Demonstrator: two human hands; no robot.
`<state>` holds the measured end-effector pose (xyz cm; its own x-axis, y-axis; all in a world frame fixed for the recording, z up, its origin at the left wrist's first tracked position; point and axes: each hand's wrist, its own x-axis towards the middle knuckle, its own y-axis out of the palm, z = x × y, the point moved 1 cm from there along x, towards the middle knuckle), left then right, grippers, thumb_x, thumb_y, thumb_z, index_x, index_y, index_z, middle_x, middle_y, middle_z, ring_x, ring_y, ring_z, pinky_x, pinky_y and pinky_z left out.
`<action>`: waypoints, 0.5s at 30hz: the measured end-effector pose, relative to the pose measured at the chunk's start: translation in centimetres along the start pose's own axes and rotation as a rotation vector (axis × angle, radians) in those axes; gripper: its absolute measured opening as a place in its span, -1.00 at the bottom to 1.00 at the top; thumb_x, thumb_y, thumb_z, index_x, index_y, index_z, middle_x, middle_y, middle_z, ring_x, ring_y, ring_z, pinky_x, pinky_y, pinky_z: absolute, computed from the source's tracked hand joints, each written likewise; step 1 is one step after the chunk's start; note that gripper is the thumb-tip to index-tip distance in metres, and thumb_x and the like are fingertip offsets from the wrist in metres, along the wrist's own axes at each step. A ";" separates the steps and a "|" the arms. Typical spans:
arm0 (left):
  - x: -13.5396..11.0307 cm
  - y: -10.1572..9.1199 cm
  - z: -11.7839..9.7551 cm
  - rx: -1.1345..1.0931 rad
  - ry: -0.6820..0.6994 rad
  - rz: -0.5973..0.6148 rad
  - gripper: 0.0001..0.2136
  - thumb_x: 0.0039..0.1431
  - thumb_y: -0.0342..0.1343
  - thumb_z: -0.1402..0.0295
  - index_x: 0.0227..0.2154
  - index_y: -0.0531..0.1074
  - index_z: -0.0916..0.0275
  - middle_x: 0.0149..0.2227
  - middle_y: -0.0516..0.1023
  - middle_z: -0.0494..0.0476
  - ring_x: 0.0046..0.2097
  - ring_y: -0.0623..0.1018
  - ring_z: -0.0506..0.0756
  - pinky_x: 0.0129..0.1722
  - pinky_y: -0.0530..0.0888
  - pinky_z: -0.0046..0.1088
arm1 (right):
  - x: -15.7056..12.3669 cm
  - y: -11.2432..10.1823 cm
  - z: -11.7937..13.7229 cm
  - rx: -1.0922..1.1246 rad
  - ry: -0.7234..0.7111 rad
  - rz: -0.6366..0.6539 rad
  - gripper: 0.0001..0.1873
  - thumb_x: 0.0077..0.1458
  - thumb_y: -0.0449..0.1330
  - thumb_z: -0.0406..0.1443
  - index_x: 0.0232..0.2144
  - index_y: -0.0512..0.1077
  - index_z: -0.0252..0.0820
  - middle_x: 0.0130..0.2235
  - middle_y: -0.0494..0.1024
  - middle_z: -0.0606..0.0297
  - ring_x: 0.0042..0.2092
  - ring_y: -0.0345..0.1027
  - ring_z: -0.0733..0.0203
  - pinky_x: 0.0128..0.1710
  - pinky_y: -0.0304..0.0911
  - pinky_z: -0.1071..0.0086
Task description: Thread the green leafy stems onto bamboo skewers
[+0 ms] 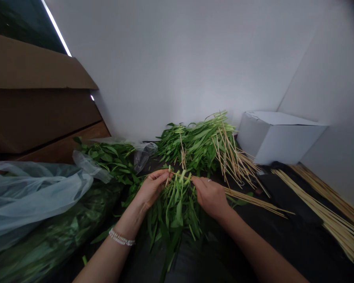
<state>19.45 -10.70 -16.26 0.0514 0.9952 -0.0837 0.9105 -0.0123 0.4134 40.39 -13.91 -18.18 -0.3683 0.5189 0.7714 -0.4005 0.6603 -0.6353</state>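
Observation:
My left hand (152, 186) is closed in a pinch on the top of a bunch of green leafy stems (177, 208) that hangs down between my arms. My right hand (210, 195) is closed on a thin bamboo skewer (253, 200), whose tip runs left through the stem tops toward my left fingers. A bead bracelet (121, 238) sits on my left wrist and a ring on my right hand.
A pile of skewered greens (200, 143) lies against the white wall behind my hands. Loose skewers (327, 214) lie in heaps at the right on the dark surface. A white box (279, 135) stands at back right, plastic bags of greens (41, 204) and cardboard boxes (38, 102) at left.

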 end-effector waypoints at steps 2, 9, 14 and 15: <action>0.0 0.0 -0.1 0.000 0.001 -0.013 -0.68 -0.36 0.49 0.37 -0.43 0.61 0.31 -0.43 0.65 0.08 -0.41 0.55 -0.05 -0.32 0.47 -0.58 | 0.0 0.0 0.0 -0.009 0.000 0.001 -0.72 0.17 -0.02 -0.46 -0.18 0.46 -0.25 -0.42 0.47 0.28 -0.41 0.28 0.24 -0.40 0.07 0.37; 0.2 -0.2 0.0 0.036 0.013 -0.026 -0.68 -0.38 0.49 0.36 -0.45 0.61 0.30 -0.44 0.65 0.08 -0.40 0.56 -0.05 -0.27 0.46 -0.58 | -0.1 0.2 0.1 -0.011 -0.003 0.021 -0.71 0.17 -0.01 -0.47 -0.15 0.46 -0.25 -0.41 0.49 0.26 -0.39 0.30 0.23 -0.38 0.09 0.37; 0.3 -0.3 0.0 0.076 -0.008 -0.031 -0.67 -0.39 0.50 0.35 -0.45 0.61 0.32 -0.45 0.65 0.07 -0.42 0.55 -0.06 -0.28 0.45 -0.59 | -0.3 0.4 0.3 -0.008 -0.007 0.016 -0.72 0.17 -0.01 -0.47 -0.17 0.46 -0.24 -0.41 0.50 0.24 -0.39 0.31 0.23 -0.38 0.09 0.38; 0.2 -0.2 0.0 0.079 -0.019 -0.027 -0.67 -0.39 0.50 0.35 -0.45 0.61 0.32 -0.46 0.65 0.07 -0.42 0.54 -0.07 -0.30 0.45 -0.59 | -0.3 0.4 0.3 -0.007 -0.010 0.014 -0.72 0.17 -0.01 -0.47 -0.17 0.46 -0.25 -0.41 0.50 0.24 -0.39 0.31 0.23 -0.38 0.10 0.39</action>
<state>19.26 -10.47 -16.35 0.0336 0.9932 -0.1114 0.9411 0.0061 0.3381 40.07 -13.96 -18.68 -0.3820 0.5229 0.7620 -0.3893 0.6568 -0.6458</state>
